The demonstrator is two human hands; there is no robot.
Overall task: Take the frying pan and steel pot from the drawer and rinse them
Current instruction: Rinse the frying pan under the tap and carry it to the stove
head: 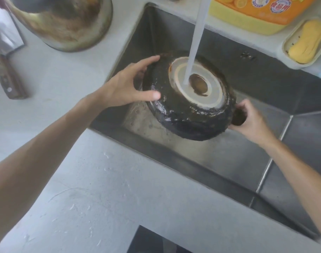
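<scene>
The left hand (130, 84) grips the far-left rim of the black, burnt frying pan (189, 110), with the thumb on the wet outer wall and the fingers curled over the edge. The right hand (251, 121) is wrapped around the dark stub handle (238, 116) at the near-right side of the pan. The pan is held upside down and tilted inside the grey steel sink (229, 152), above its floor, and the stream of tap water (196, 39) falls on the pale round base, just beside the brown centre spot.

To do this rinse well, I think the person should turn the pan slowly between both hands, so the water runs over the whole dark wall and not only over the middle. The grip on the wet rim can slip, so the handle hand should carry most of the weight. After that the inside needs water also.

Both forearms reach forward from the near edge of the light grey worktop (101, 189), the left one crossing its corner, the right one over the sink.

The stained round steel pot (68, 28) stands on the worktop at the far-left corner, beside the sink, and judging from its place it is not rinsed yet.
</scene>
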